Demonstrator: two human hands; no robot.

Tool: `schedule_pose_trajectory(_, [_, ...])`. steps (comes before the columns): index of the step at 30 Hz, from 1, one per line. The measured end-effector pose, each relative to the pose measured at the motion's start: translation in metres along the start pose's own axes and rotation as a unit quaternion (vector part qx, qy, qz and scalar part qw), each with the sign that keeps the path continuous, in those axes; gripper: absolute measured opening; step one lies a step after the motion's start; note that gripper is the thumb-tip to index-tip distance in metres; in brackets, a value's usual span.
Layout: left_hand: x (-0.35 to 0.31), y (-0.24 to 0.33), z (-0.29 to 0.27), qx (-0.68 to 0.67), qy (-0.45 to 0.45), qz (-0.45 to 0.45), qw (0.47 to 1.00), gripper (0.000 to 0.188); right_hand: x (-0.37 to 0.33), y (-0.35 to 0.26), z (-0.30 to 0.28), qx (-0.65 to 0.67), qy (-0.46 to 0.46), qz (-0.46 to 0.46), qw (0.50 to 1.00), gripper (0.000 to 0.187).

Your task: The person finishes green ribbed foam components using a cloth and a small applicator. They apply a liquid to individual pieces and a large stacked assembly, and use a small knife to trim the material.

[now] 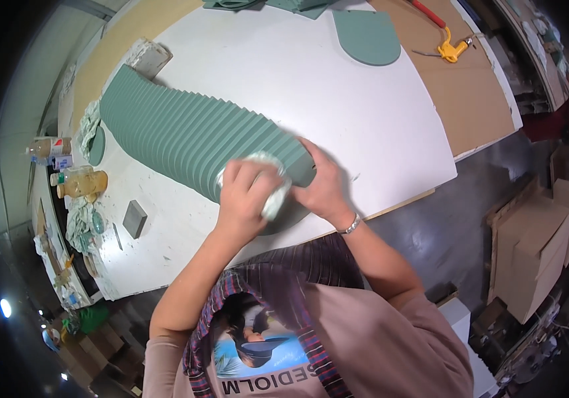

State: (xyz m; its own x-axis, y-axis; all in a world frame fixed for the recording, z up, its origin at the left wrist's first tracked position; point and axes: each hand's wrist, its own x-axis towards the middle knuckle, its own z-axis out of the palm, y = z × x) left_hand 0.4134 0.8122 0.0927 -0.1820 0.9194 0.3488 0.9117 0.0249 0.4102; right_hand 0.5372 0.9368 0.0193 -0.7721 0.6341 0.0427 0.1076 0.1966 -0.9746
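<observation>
Hands (328,188) at green stack (185,132), table edge (397,200) near, room to right

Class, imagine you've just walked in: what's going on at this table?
A person is working with both hands on a long row of green panels lying on a white table. The left hand presses a pale cloth against the row near its closest end, while the right hand holds that end. A separate green panel and a yellow air gun lie farther off.
</observation>
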Motion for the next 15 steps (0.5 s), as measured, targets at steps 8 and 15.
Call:
schedule_pose_trajectory(8, [-0.095,-0.017,-0.031,-0.011,0.026,-0.085,0.996,0.026,0.000,0.006,-0.009,-0.043,0.018,-0.030,0.998,0.097])
schedule_pose_trajectory(15, [-0.008,-0.006,-0.004,-0.014,-0.049,0.016,0.999,0.027,-0.002,0.009,-0.007,-0.029,0.016,-0.025,0.999,0.088])
